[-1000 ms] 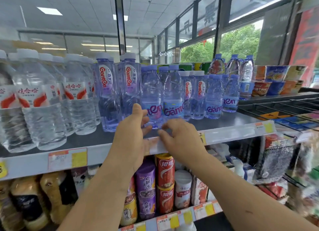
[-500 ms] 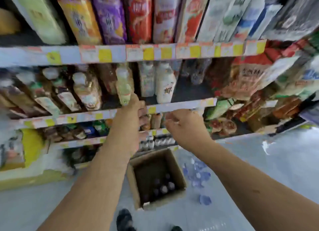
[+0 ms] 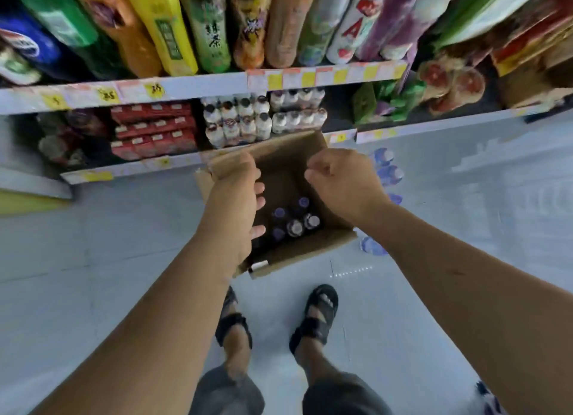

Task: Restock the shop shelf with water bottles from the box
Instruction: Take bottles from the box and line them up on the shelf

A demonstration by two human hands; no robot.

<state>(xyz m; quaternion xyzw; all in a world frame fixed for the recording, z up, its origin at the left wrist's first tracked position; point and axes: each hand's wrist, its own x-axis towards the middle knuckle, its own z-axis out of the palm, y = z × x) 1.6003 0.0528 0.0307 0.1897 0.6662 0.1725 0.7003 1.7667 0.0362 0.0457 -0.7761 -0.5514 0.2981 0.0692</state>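
An open cardboard box (image 3: 304,251) stands on the floor in front of my feet. Several water bottles (image 3: 294,224) stand upright inside it, their purple and white caps showing. My left hand (image 3: 235,203) hovers over the box's left side, fingers loosely curled, holding nothing. Above the box's right side my right hand (image 3: 338,182) hangs, its fingers curled in and empty. Both hands are well above the bottles. The water shelf is out of view.
Low shelves (image 3: 192,85) with tall drink bottles, red cartons and small white bottles face me behind the box. Some blue-capped water bottles (image 3: 386,169) lie on the pale floor right of the box. My sandalled feet (image 3: 313,318) stand just behind it.
My view has swung down from the top water shelf to the floor. Both hands left the shelf edge and came down over the box, empty.
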